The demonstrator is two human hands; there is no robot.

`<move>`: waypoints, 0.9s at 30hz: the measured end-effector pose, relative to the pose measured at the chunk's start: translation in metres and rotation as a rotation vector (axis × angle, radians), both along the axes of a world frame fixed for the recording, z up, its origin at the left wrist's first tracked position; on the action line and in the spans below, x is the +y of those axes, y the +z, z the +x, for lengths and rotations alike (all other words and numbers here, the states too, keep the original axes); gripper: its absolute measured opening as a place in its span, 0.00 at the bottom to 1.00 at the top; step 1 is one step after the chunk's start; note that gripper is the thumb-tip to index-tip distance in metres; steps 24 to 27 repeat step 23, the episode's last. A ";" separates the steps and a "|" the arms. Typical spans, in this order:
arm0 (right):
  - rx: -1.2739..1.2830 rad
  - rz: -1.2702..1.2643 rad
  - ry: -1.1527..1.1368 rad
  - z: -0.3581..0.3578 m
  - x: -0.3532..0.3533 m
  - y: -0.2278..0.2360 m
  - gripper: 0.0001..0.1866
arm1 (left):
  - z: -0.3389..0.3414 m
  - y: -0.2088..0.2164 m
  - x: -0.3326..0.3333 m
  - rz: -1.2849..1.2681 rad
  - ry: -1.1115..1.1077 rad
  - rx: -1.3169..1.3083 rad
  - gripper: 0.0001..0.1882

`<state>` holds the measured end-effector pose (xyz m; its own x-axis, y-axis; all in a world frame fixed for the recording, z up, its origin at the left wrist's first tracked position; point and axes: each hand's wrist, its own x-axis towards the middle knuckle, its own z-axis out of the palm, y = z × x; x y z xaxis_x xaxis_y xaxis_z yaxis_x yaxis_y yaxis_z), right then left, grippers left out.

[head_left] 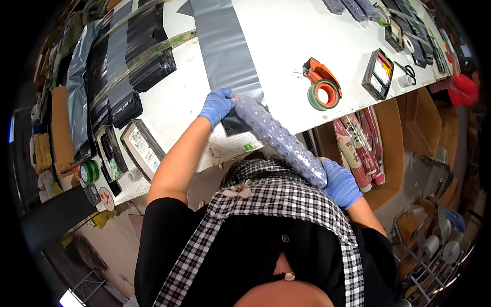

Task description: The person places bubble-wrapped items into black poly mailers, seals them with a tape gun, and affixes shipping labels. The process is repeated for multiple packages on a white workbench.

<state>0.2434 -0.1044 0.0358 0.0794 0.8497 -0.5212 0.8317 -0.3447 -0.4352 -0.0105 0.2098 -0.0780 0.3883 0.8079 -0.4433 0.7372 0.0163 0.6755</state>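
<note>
A long roll (281, 139) in clear wrap, grey-blue with a small dark pattern, slants across the table's front edge. My right hand (340, 183), in a blue glove, is closed around its near end. The far end of the roll meets the mouth of a long grey plastic mailing bag (225, 48), which lies flat on the table. At that mouth my left hand (219, 106), also gloved in blue, grips the bag's edge beside the roll's tip. Its fingertips are partly hidden. The bag's dark inner side (238, 124) shows below the roll's end.
An orange tape dispenser (323, 84) stands right of the bag on the white table (286, 36). Strapped stacks of black and grey bags (120, 56) fill the left. Framed trays (143, 148), scissors (407, 71) and more wrapped rolls (353, 7) lie about. Red-patterned rolls (360, 148) stand in a carton below.
</note>
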 end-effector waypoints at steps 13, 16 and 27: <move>1.312 -0.231 -0.483 0.020 -0.022 -0.030 0.53 | 0.024 0.010 -0.084 0.937 0.022 -0.174 0.18; 1.426 -0.352 -0.572 0.020 -0.006 -0.005 0.51 | 0.025 -0.001 -0.085 0.833 0.265 -0.195 0.33; 1.523 -0.344 -0.507 0.031 -0.020 -0.023 0.49 | -0.009 0.001 -0.084 -0.452 0.495 -0.526 0.39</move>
